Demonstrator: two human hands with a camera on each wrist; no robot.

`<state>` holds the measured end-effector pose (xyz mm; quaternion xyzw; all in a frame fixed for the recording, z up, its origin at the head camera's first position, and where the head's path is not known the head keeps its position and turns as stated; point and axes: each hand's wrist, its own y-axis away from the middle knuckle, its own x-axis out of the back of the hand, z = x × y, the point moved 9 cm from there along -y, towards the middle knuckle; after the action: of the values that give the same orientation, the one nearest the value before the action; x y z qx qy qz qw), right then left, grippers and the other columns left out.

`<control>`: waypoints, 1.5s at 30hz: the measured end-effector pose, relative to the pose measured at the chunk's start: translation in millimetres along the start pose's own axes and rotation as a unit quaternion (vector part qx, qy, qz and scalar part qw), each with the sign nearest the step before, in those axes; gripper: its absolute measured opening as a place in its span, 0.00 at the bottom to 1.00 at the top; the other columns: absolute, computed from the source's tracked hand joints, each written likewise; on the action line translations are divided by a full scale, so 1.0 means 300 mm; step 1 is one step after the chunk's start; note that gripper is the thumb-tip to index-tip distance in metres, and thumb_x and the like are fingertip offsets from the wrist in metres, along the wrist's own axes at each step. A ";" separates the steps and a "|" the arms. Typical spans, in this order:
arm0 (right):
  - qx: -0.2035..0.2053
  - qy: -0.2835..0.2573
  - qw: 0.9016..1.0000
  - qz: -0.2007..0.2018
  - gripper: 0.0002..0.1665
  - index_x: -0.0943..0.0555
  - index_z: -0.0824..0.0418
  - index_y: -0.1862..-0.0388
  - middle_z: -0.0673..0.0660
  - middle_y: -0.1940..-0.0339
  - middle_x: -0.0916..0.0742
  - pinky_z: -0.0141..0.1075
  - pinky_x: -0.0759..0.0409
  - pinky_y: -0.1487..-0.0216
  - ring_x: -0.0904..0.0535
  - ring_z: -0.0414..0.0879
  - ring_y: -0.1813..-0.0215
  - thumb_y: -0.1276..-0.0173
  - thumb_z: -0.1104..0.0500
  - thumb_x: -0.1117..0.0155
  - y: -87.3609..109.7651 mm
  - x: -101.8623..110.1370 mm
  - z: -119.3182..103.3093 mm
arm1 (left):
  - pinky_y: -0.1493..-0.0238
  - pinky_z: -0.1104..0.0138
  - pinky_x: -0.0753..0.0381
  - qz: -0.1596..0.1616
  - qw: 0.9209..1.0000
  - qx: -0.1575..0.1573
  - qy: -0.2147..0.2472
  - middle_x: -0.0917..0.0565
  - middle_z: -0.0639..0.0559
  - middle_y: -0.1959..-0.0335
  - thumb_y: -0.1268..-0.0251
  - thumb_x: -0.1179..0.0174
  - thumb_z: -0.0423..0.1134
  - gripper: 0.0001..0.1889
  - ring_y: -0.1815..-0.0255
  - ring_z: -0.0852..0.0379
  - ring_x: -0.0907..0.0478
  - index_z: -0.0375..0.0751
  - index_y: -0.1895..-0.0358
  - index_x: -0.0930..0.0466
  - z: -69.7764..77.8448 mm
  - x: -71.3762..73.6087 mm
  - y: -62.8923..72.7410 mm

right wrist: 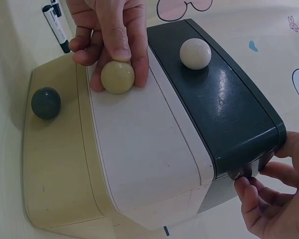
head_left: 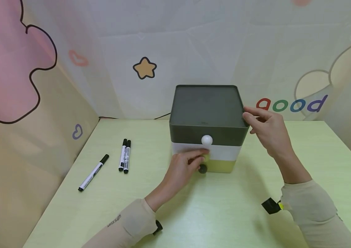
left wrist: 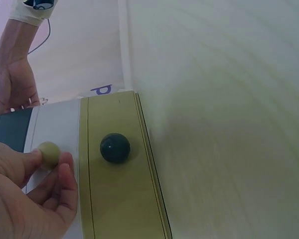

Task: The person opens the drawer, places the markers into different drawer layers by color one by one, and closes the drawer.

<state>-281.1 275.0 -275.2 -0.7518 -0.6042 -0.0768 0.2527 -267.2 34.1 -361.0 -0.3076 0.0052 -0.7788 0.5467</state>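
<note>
A small drawer box [head_left: 206, 106] with a dark green top section, a white middle drawer [right wrist: 144, 139] and a yellow-green bottom drawer [left wrist: 112, 194] stands on the table. Between thumb and fingers, my left hand [head_left: 183, 163] pinches the round yellow-green knob [right wrist: 117, 77] on the white drawer's front. That drawer sits flush with the others. The fingertips of my right hand [head_left: 269, 131] rest against the box's right side near the top rim. A white knob [head_left: 206, 140] is on the dark section, and a dark green knob [left wrist: 115, 148] on the bottom drawer.
Two black-capped markers [head_left: 127, 156] lie side by side on the light green table [head_left: 225, 213], left of the box. Another marker [head_left: 93, 173] lies slanted further left. A patterned cloth backdrop [head_left: 194, 51] rises behind the table.
</note>
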 end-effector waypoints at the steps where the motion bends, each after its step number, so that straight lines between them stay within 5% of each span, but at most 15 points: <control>1: -0.001 0.000 1.000 0.000 0.26 0.22 0.62 0.29 0.49 0.49 0.19 0.26 0.25 0.67 0.23 0.40 0.68 0.20 0.53 0.39 0.000 0.000 0.002 | 0.69 0.72 0.25 0.001 1.000 -0.002 -0.001 0.11 0.57 0.57 0.25 0.37 0.35 0.12 0.70 0.65 0.22 0.48 0.44 0.11 0.000 0.001 0.000; 9: -0.002 -0.005 1.000 0.000 0.26 0.23 0.62 0.29 0.50 0.48 0.19 0.26 0.24 0.67 0.23 0.40 0.67 0.20 0.53 0.40 0.001 -0.002 0.007 | 0.66 0.72 0.19 0.020 1.000 -0.008 0.007 0.10 0.52 0.59 0.28 0.34 0.32 0.12 0.69 0.60 0.15 0.44 0.46 0.11 0.000 0.004 0.008; 13: 0.000 -0.008 1.000 -0.001 0.26 0.22 0.62 0.29 0.47 0.49 0.19 0.26 0.24 0.67 0.23 0.41 0.68 0.21 0.53 0.39 0.000 -0.001 0.009 | 0.63 0.71 0.17 0.032 0.999 0.015 0.026 0.10 0.49 0.61 0.29 0.35 0.31 0.09 0.66 0.56 0.13 0.39 0.48 0.14 -0.012 0.007 0.019; 17: 0.002 -0.006 1.000 0.000 0.26 0.22 0.62 0.29 0.47 0.50 0.19 0.26 0.24 0.67 0.23 0.41 0.68 0.20 0.53 0.39 -0.002 0.000 0.008 | 0.62 0.70 0.17 0.044 0.999 0.032 0.007 0.12 0.51 0.65 0.29 0.34 0.33 0.04 0.67 0.61 0.16 0.39 0.56 0.17 -0.022 0.017 0.038; 29: -0.007 -0.009 1.000 0.000 0.26 0.23 0.61 0.29 0.47 0.49 0.19 0.26 0.24 0.67 0.23 0.41 0.68 0.20 0.52 0.39 -0.001 -0.002 0.009 | 0.70 0.70 0.20 -0.026 0.996 0.086 0.016 0.11 0.44 0.64 0.26 0.40 0.30 0.06 0.74 0.51 0.15 0.35 0.55 0.13 -0.089 -0.047 0.065; 34: -0.009 -0.006 1.000 0.000 0.26 0.22 0.61 0.29 0.49 0.48 0.19 0.26 0.25 0.67 0.22 0.41 0.69 0.20 0.52 0.40 -0.001 -0.003 0.010 | 0.75 0.70 0.21 -0.034 0.994 0.099 0.007 0.11 0.47 0.62 0.26 0.41 0.30 0.08 0.77 0.52 0.16 0.35 0.52 0.13 -0.110 -0.053 0.062; 39: -0.009 -0.009 1.000 0.002 0.26 0.22 0.61 0.29 0.48 0.48 0.19 0.26 0.24 0.67 0.23 0.41 0.68 0.20 0.52 0.40 -0.001 -0.004 0.010 | 0.79 0.72 0.29 -0.039 0.994 0.101 -0.011 0.12 0.46 0.71 0.26 0.41 0.30 0.10 0.82 0.62 0.23 0.38 0.50 0.11 -0.120 -0.061 0.052; 45: -0.010 -0.011 1.000 0.004 0.26 0.22 0.61 0.29 0.48 0.49 0.19 0.26 0.24 0.67 0.23 0.41 0.68 0.20 0.52 0.40 -0.001 -0.002 0.009 | 0.77 0.72 0.22 -0.051 0.992 0.112 0.011 0.11 0.47 0.62 0.27 0.39 0.28 0.10 0.80 0.53 0.18 0.36 0.49 0.11 -0.127 -0.083 0.039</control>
<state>-282.0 275.7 -277.7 -0.7574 -0.6030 -0.0741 0.2390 -270.6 38.2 -407.7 -0.2360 -0.0916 -0.8046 0.5372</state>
